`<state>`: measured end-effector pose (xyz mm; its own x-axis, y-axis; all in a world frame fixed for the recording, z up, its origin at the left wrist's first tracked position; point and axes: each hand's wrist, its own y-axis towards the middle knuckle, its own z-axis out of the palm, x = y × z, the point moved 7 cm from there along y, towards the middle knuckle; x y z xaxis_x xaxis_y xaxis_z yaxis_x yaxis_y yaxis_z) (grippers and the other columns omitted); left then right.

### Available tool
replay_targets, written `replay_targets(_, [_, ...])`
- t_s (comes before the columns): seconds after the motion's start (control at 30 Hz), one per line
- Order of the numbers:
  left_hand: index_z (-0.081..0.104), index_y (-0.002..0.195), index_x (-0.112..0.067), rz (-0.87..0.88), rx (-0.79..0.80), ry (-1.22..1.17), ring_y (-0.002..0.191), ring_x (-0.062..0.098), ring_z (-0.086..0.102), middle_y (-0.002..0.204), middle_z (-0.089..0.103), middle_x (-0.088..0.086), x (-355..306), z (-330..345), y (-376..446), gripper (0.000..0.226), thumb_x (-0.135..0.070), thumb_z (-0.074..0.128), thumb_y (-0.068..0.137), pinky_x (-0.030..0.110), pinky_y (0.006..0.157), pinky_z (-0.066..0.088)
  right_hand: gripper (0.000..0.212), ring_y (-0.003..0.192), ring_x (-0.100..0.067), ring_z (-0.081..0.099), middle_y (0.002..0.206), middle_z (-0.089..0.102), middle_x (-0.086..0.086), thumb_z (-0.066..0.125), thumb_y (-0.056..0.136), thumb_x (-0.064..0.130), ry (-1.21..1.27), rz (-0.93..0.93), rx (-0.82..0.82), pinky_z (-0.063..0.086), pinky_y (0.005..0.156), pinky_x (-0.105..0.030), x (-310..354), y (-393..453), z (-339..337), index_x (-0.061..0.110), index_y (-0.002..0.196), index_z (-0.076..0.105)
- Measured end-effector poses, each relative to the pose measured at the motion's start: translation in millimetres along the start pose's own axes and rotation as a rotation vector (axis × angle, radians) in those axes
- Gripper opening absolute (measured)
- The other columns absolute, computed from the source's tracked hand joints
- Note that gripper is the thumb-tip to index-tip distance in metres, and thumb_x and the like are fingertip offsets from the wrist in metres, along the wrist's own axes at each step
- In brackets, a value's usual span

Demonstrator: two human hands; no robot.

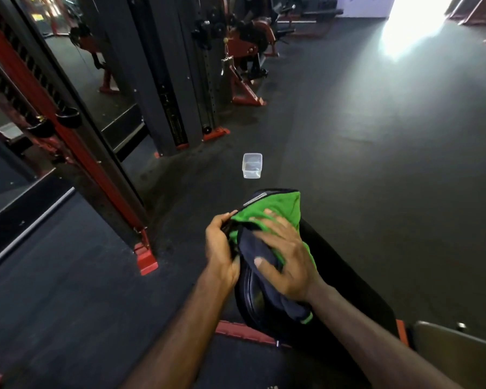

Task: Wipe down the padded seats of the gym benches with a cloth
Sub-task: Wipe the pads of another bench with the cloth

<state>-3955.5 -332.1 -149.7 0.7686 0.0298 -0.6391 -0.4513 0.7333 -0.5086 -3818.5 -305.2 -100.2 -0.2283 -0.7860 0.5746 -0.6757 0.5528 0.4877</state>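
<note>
The green and navy cloth [275, 220] is lying over the far end of the black padded seat [345, 279] of a gym bench, low in the centre of the view. The right hand [286, 262] is lying flat on top of the cloth, its fingers spread apart and straight, pressing the fabric against the pad. The left hand [222, 248] is gripping the cloth's left edge, its fingers curled round a bunched fold beside the pad's rim. A clear plastic container [252, 165] is standing upright on the dark rubber floor [376, 136] just beyond the bench end, apart from it. A red and black machine frame [76, 153] is standing to the left.
</note>
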Motion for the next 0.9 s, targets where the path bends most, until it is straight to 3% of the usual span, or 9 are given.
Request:
replay_targets(0.1, [0.073,0.098,-0.005,-0.006,0.063,0.057,0.084,0.022,0.071,0.091,0.073,0.011,3,8,2,0.024,-0.022,0.057,0.093,0.029,0.078,0.058,0.049,0.154,-0.023,0.032,0.156,0.049,-0.002,0.059,0.092,0.044,0.042,0.213,-0.152,0.030,0.121,-0.056,12,-3,3,0.020,0.135,0.066])
replay_targets(0.2, [0.077,0.089,-0.005,-0.020,0.044,0.106,0.084,0.025,0.072,0.095,0.073,0.016,4,4,2,0.035,-0.030,0.053,0.094,0.028,0.081,0.056,0.052,0.156,-0.025,0.027,0.161,0.042,0.003,0.062,0.092,0.046,-0.014,0.049,-0.081,0.025,0.124,-0.051,44,-37,8,0.024,0.139,0.063])
replay_targets(0.3, [0.076,0.103,-0.005,-0.061,0.042,0.158,0.091,0.033,0.068,0.109,0.068,0.023,9,3,2,0.039,-0.029,0.066,0.073,0.039,0.091,0.054,0.059,0.156,-0.024,0.025,0.165,0.036,0.004,0.052,0.098,0.055,0.014,-0.061,-0.011,0.023,0.125,-0.050,19,-37,-1,0.027,0.150,0.051])
replay_targets(0.4, [0.074,0.115,-0.002,-0.074,0.061,0.189,0.101,0.034,0.066,0.112,0.069,0.020,7,8,-1,0.043,-0.026,0.067,0.080,0.043,0.102,0.052,0.052,0.154,-0.014,0.028,0.163,0.036,0.010,0.049,0.102,0.056,0.121,0.236,-0.156,0.028,0.123,-0.054,-8,-21,-2,0.043,0.152,0.042])
replay_targets(0.5, [0.078,0.091,-0.007,0.014,0.022,0.292,0.092,0.022,0.068,0.093,0.076,0.009,1,6,-2,0.020,-0.019,0.063,0.091,0.025,0.086,0.055,0.056,0.156,-0.016,0.025,0.165,0.036,0.003,0.052,0.099,0.047,0.024,0.230,-0.167,0.028,0.123,-0.055,21,-33,8,0.034,0.153,0.046])
replay_targets(0.57, [0.079,0.072,-0.014,0.124,-0.034,0.414,0.079,0.007,0.068,0.077,0.077,0.002,-4,0,5,0.041,-0.008,0.050,0.101,0.016,0.073,0.052,0.060,0.157,-0.023,0.024,0.166,0.035,0.000,0.052,0.098,0.048,-0.025,0.030,-0.068,0.028,0.122,-0.057,30,-40,7,0.027,0.154,0.047])
replay_targets(0.7, [0.075,0.108,-0.016,0.336,0.095,0.626,0.099,0.016,0.070,0.108,0.077,0.005,-12,21,-12,0.021,-0.016,0.056,0.098,0.030,0.087,0.054,0.063,0.156,-0.022,0.026,0.166,0.034,0.001,0.043,0.103,0.056,0.057,0.187,-0.112,0.027,0.121,-0.060,-22,-33,0,0.027,0.158,0.038])
replay_targets(0.8, [0.066,0.125,-0.034,0.501,0.183,0.949,0.123,0.002,0.059,0.130,0.068,-0.014,-13,29,-29,0.031,-0.038,0.051,0.098,0.025,0.106,0.044,0.062,0.156,-0.011,0.023,0.167,0.028,0.010,0.041,0.103,0.059,0.084,0.367,-0.197,0.025,0.126,-0.048,-11,-45,8,0.044,0.159,0.021])
replay_targets(0.9, [0.038,0.156,-0.030,0.609,0.237,1.218,0.144,-0.008,0.028,0.158,0.035,-0.020,-10,38,-42,0.050,-0.038,0.045,0.108,0.006,0.114,0.016,0.065,0.156,-0.011,0.023,0.168,0.024,0.015,0.042,0.104,0.058,0.087,0.199,-0.151,0.017,0.126,-0.027,-2,-68,7,0.046,0.161,0.014])
